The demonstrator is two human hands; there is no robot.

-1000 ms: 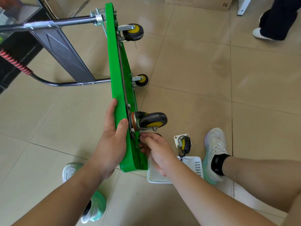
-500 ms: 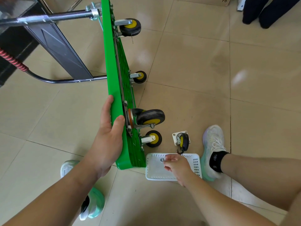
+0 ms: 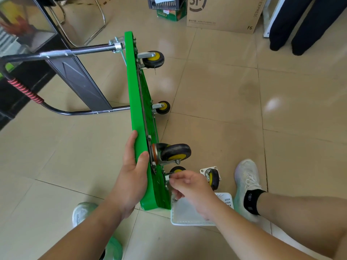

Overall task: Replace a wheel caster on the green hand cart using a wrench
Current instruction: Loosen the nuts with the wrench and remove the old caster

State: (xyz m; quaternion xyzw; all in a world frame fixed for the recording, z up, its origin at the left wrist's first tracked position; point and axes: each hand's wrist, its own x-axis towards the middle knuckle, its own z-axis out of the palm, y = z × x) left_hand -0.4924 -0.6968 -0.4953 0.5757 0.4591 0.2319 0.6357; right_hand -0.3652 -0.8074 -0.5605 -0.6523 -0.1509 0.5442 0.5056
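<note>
Green hand cart (image 3: 135, 94), on edge, lengthwise away from me: I am gripping its near rim with left hand (image 3: 131, 181), pinching a small fastener (image 3: 170, 176) at the low near caster (image 3: 177, 169) with right hand (image 3: 189, 186).

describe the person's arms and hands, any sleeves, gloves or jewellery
The left forearm and right forearm are bare, with no sleeves in view. The left hand and right hand wear no gloves, and no rings, watch or bands show.
</note>
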